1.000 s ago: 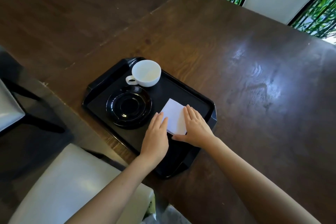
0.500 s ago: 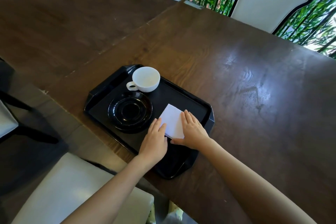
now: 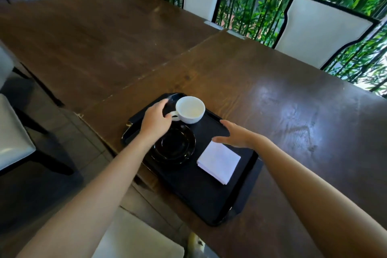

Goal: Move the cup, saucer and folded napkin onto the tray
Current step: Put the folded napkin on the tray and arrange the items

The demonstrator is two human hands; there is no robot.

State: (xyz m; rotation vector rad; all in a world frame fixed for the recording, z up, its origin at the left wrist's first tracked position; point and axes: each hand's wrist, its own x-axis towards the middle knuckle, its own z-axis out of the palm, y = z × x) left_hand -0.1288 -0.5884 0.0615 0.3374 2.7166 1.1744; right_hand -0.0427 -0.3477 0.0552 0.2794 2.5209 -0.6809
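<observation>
A black tray (image 3: 188, 186) lies at the near edge of the dark wooden table (image 3: 293, 111). On it stand a white cup (image 3: 190, 109) at the far corner, a black saucer (image 3: 173, 146) just in front of it, and a folded white napkin (image 3: 219, 161) to the right. My left hand (image 3: 155, 121) is at the cup's handle, thumb and fingers spread around it and not closed. My right hand (image 3: 236, 134) hovers flat above the tray between cup and napkin, fingers apart, holding nothing.
White chairs with black frames (image 3: 322, 31) stand along the table's far side before green bamboo. A white seat (image 3: 136, 239) is below me and another (image 3: 12, 138) at the left. A seam (image 3: 157, 67) joins two tabletops.
Both hands have left the napkin. My left hand moved up to the cup's handle and my right hand rose above the tray. The camera tilted up, showing more of the room.
</observation>
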